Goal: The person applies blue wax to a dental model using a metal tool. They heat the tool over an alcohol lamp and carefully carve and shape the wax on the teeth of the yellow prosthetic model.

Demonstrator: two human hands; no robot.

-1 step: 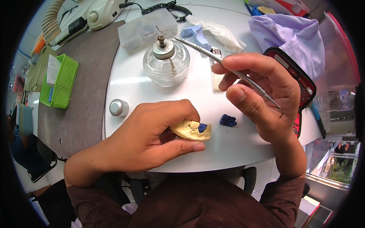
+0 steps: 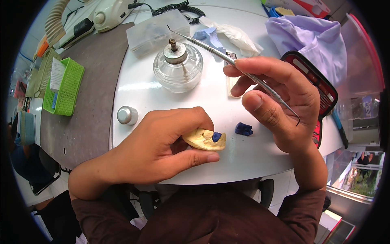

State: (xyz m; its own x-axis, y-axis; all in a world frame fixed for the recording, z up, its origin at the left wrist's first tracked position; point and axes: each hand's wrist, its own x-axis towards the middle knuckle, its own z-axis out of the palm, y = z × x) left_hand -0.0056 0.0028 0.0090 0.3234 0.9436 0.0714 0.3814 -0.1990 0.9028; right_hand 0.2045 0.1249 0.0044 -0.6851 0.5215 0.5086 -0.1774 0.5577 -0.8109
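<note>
Thumb and fingers of my left hand (image 2: 162, 146) grip a yellow plaster dental cast (image 2: 199, 140) over the front of the table. One tooth on it is built up in dark blue wax (image 2: 216, 137). My right hand (image 2: 280, 97) holds a metal wax carver (image 2: 219, 53) with hooked, pointed ends, slanting up to the left. Its far tip is in the air close above the wick of a glass spirit burner (image 2: 178, 73); no flame can be made out. Between my hands a chunk of dark blue wax (image 2: 243, 129) lies on the white table, with tiny crumbs beside it.
A silver metal cap (image 2: 127, 115) stands left of the burner. Behind it are a translucent plastic box (image 2: 156, 32) and crumpled white tissue (image 2: 239, 36). An open instrument case (image 2: 331, 91) and lilac cloth (image 2: 308, 36) lie right; a green basket (image 2: 69, 87) sits on the left grey surface.
The wax carver has shifted slightly in my right hand, its far tip a little higher above the wick. My left hand and the cast stay in place.
</note>
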